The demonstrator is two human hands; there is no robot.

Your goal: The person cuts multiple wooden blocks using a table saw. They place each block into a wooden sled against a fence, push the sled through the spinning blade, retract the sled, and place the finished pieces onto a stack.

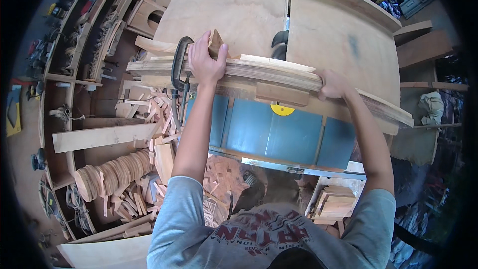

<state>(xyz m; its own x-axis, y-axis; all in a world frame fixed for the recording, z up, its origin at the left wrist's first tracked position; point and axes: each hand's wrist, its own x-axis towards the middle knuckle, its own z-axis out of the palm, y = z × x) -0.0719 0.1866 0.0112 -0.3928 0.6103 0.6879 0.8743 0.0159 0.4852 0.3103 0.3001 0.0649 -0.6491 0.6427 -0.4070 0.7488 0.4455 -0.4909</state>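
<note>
A plywood sled (224,10) with a straight slot lies over a blue-topped saw table (249,127). Along its near side runs a thick layered wooden fence (269,74). My left hand (206,65) reaches over this fence, closed round a small wooden block (215,44), whose lower part is hidden. Right beside it, a dark C-clamp (178,65) grips the fence. My right hand (334,84) is wrapped round the fence farther right, fingers partly hidden. Between my hands, a pale wood strip (276,63) lies along the fence. Dark curved pieces (280,45) stand at the slot behind it.
A yellow half-disc (282,110) shows below a wooden block on the fence's near side. At left are scrap wood pieces (134,199), a row of round wooden discs (114,172) and shelves (69,99) of tools. Stacked wood pieces (333,201) sit at lower right.
</note>
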